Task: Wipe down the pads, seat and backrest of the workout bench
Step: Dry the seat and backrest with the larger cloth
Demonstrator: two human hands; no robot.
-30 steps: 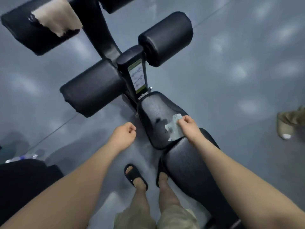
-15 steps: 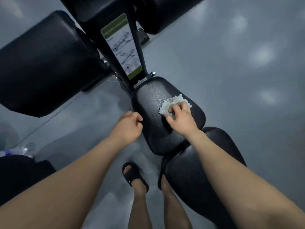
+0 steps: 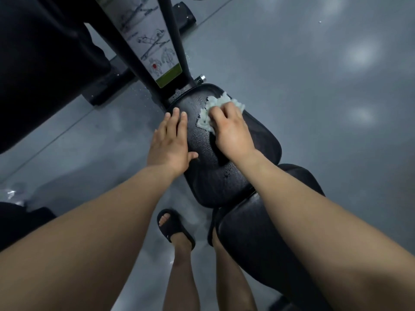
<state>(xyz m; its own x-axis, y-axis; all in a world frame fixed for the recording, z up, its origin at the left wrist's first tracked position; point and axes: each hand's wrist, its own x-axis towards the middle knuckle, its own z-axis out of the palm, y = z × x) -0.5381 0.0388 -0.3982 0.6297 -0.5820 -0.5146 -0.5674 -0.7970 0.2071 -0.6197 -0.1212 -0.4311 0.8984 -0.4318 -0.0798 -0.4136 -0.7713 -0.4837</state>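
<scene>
wiping is under way: your right hand (image 3: 231, 131) presses a crumpled white wipe (image 3: 216, 105) on the far end of the black padded seat (image 3: 215, 182), fingers seemingly curled over it. your left hand (image 3: 170, 142) lies flat on its edge. next, sweep toward the black padded backrest (image 3: 251, 254).

A black sandal (image 3: 177, 230) stands on the glossy grey floor (image 3: 314, 176). Far to the sandal's left sits a dark bulky shape (image 3: 20, 223), with crumpled clear plastic (image 3: 11, 195) just above it. Up and to the right of the sandal, pale light patches (image 3: 361, 52) gleam on the floor, and up to its left runs a thin seam (image 3: 56, 135).
</scene>
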